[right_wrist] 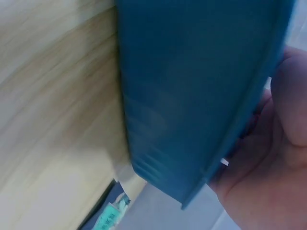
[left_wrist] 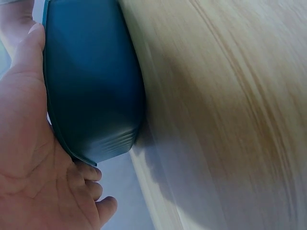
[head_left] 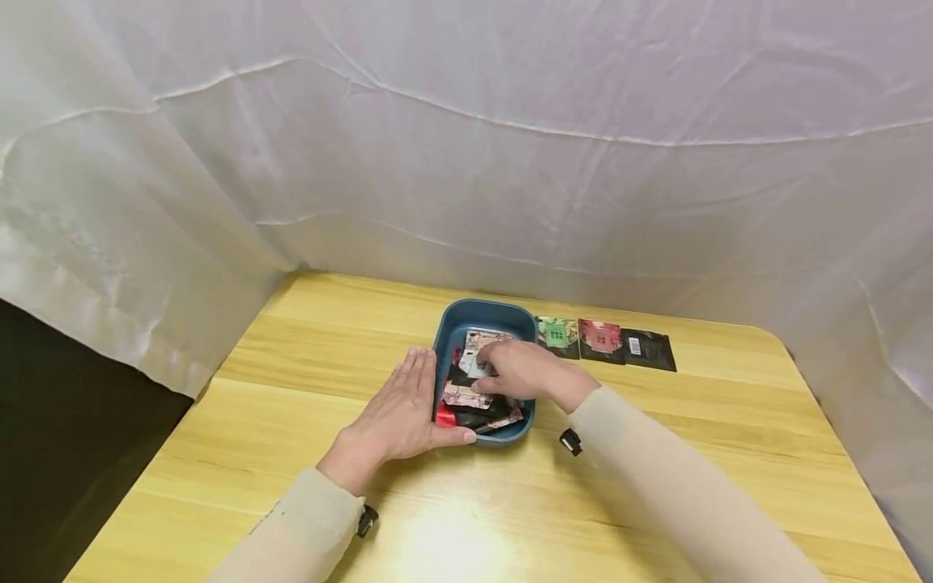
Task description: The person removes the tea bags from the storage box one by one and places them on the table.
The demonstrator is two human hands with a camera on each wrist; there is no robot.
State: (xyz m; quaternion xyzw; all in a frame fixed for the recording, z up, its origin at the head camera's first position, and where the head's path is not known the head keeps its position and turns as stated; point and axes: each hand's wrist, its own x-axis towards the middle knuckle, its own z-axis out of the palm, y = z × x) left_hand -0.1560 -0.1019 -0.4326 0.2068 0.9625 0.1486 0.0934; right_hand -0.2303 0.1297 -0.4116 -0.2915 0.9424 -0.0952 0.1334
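A dark blue plastic bin (head_left: 487, 308) stands on the table, with several small flat packets (head_left: 466, 395) in pink, white, black and red overlapping inside. My left hand (head_left: 397, 413) lies along the bin's left wall, fingers straight, thumb at the near rim. In the left wrist view, the palm (left_wrist: 33, 158) is beside the bin's outer wall (left_wrist: 91, 72). My right hand (head_left: 525, 372) reaches over the right rim, its thumb and forefinger apart at a packet with a white label (head_left: 472, 364). Whether they pinch it is unclear; in the right wrist view the bin wall (right_wrist: 192, 96) hides the fingertips.
Right of the bin, a green packet (head_left: 557, 336), a red packet (head_left: 601, 340) and a black packet with a barcode label (head_left: 649, 350) lie in a row along the back of the wooden table (head_left: 729, 453). A pale curtain (head_left: 510, 202) hangs behind.
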